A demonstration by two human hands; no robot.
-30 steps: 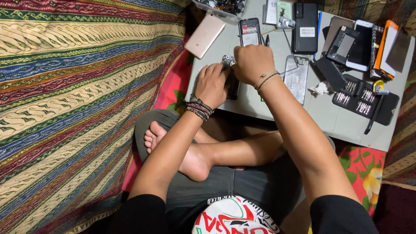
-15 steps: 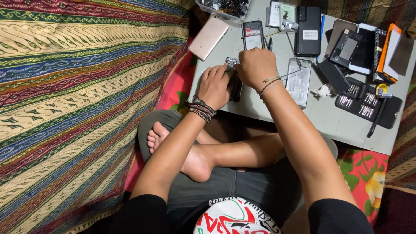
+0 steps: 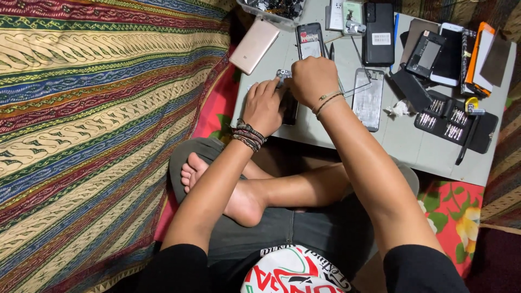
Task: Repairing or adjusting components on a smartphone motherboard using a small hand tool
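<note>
Item: dark phone [image 3: 289, 106], lying on desk [image 3: 412, 146] edge. My left hand [image 3: 264, 106] is pressing it flat; right hand [image 3: 312, 80], fisted, is pinching small camera part [image 3: 283, 74]. Risk: part slipping, dropping off near edge.

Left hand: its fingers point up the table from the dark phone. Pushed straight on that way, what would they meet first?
Probably the small grey part right at the left hand's fingertips, then the opened phone beyond, though depth is unclear from above.

Opened phone [image 3: 289, 106] on table [image 3: 401, 144], under both hands; toolkit [image 3: 456, 122] right.
</note>
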